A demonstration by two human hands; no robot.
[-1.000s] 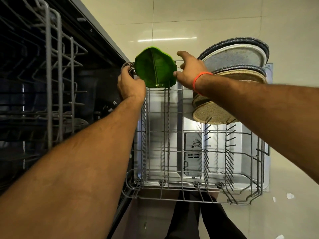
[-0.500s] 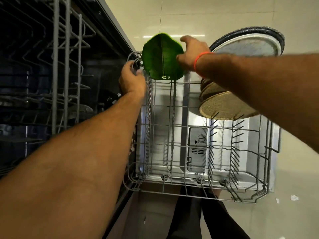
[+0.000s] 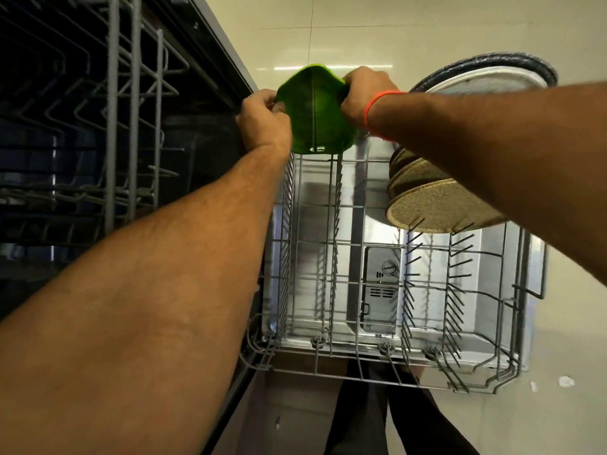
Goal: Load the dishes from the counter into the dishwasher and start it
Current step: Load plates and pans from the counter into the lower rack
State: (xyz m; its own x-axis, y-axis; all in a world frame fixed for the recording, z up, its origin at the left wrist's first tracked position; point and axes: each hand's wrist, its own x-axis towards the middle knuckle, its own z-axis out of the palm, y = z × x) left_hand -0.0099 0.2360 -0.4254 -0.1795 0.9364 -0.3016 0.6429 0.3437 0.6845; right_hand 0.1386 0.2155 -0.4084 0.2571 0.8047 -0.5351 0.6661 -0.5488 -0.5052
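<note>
Here, green plate (image 3: 315,110) upright at far end of lower rack (image 3: 328,244), gripped on both edges: left hand (image 3: 262,121) curled round left rim, right hand (image 3: 364,93) round right rim, orange band (image 3: 377,106) at wrist. Both arms outstretched. Speckled plates (image 3: 437,205) racked just right.

Both my forearms are bare with no sleeves in view, and my left hand (image 3: 264,121) carries no ring or band. Just behind my right hand (image 3: 364,93) a thin orange band (image 3: 377,108) circles the wrist. Below the hands, my dark trousers (image 3: 394,421) show.
</note>
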